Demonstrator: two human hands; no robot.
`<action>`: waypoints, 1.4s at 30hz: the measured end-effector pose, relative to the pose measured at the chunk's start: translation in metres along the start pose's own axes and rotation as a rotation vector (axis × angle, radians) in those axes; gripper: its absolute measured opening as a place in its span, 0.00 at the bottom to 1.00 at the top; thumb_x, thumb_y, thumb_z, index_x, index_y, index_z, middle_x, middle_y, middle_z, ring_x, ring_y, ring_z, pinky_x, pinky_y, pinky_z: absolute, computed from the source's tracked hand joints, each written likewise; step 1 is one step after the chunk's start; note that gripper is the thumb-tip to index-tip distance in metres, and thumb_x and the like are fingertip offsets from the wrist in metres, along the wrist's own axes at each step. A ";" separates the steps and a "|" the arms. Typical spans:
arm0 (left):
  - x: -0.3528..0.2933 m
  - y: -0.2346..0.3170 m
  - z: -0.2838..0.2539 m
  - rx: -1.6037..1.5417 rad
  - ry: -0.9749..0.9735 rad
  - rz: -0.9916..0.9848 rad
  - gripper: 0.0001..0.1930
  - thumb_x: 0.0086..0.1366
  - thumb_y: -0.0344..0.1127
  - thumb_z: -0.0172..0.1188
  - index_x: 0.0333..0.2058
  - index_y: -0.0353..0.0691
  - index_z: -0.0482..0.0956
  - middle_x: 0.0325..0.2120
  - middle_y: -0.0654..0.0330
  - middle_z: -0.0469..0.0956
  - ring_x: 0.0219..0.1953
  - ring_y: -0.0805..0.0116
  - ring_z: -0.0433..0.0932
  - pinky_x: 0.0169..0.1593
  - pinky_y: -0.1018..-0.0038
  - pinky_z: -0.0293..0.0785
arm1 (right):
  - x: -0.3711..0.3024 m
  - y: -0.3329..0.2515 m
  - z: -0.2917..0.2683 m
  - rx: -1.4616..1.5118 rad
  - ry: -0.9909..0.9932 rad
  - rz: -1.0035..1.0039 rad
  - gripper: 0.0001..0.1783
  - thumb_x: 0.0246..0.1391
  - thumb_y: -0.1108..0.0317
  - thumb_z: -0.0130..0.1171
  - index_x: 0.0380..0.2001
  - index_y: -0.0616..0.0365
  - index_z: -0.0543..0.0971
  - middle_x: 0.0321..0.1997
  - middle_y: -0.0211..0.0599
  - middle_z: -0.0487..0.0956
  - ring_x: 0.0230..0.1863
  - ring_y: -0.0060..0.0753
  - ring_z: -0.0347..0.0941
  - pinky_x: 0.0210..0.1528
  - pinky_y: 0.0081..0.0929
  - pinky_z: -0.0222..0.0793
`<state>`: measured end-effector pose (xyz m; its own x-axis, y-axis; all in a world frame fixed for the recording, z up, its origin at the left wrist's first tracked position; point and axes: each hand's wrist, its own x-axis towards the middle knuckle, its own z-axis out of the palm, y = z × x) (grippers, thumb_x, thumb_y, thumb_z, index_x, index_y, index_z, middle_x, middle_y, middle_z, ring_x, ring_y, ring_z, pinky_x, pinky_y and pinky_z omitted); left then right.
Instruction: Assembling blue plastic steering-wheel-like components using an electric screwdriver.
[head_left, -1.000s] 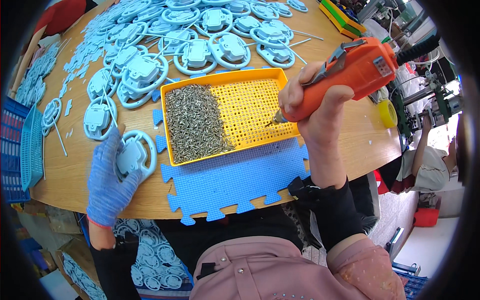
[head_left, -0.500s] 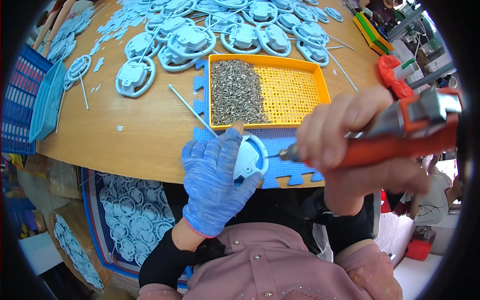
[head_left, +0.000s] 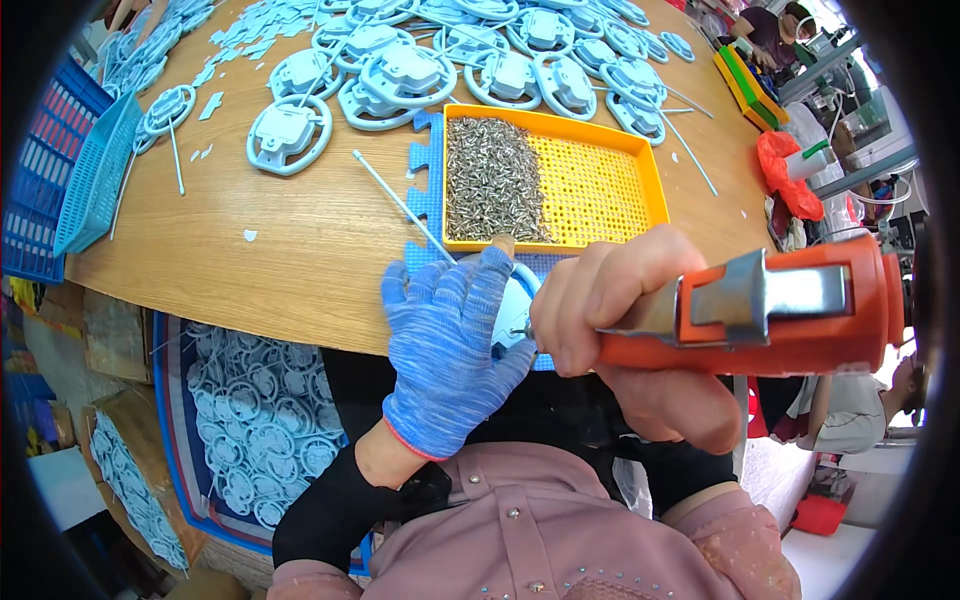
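My left hand (head_left: 445, 340), in a blue knitted glove with one bare fingertip showing, presses on a light-blue plastic wheel-shaped part (head_left: 512, 305) at the table's front edge. A thin light-blue rod (head_left: 400, 205) slants away from beneath the glove. Bare, my right hand (head_left: 625, 320) is wrapped round an orange-and-silver power screwdriver (head_left: 740, 320). The driver's tip meets the wheel part close to my left thumb; the fingers partly hide the contact. Just beyond both hands lies a yellow tray (head_left: 655, 190) with small metal screws (head_left: 490, 180) heaped in its left half.
A blue foam mat (head_left: 425, 190) lies under the tray. Many similar wheel parts (head_left: 400, 75) cover the far table. Blue baskets (head_left: 95, 190) stand at left; a bin of parts (head_left: 265, 430) sits below the edge. A red bag (head_left: 785, 170) and another person (head_left: 765, 35) are at right.
My right hand has brought the screwdriver left, so its tip now reaches the wheel part. My left hand stays on the part. The whole view has shifted slightly.
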<state>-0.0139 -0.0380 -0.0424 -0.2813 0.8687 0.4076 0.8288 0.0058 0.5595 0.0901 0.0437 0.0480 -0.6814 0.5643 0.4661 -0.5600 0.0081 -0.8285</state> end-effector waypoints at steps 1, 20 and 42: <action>0.001 0.001 0.000 0.006 -0.034 -0.013 0.41 0.43 0.46 0.68 0.58 0.42 0.65 0.39 0.57 0.71 0.46 0.54 0.68 0.57 0.49 0.50 | 0.000 0.000 -0.001 -0.013 -0.016 0.024 0.19 0.46 0.57 0.62 0.33 0.56 0.67 0.21 0.35 0.71 0.24 0.32 0.67 0.31 0.30 0.63; -0.020 -0.039 -0.126 0.546 -0.128 -0.065 0.35 0.43 0.32 0.67 0.54 0.36 0.69 0.41 0.50 0.73 0.46 0.52 0.70 0.53 0.55 0.61 | 0.021 -0.026 -0.109 -0.278 0.369 -0.130 0.43 0.39 0.22 0.48 0.37 0.55 0.68 0.18 0.27 0.67 0.18 0.24 0.63 0.21 0.22 0.61; 0.074 -0.139 -0.097 0.307 -0.151 -0.190 0.25 0.51 0.30 0.65 0.49 0.31 0.74 0.47 0.48 0.70 0.49 0.56 0.72 0.55 0.70 0.68 | 0.028 0.007 -0.145 -0.310 0.406 -0.063 0.43 0.36 0.22 0.51 0.35 0.54 0.68 0.20 0.29 0.70 0.20 0.25 0.66 0.26 0.25 0.64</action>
<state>-0.1967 -0.0222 -0.0204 -0.3882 0.9009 0.1939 0.8814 0.3016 0.3636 0.1353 0.1786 0.0098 -0.3787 0.8293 0.4110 -0.3858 0.2621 -0.8845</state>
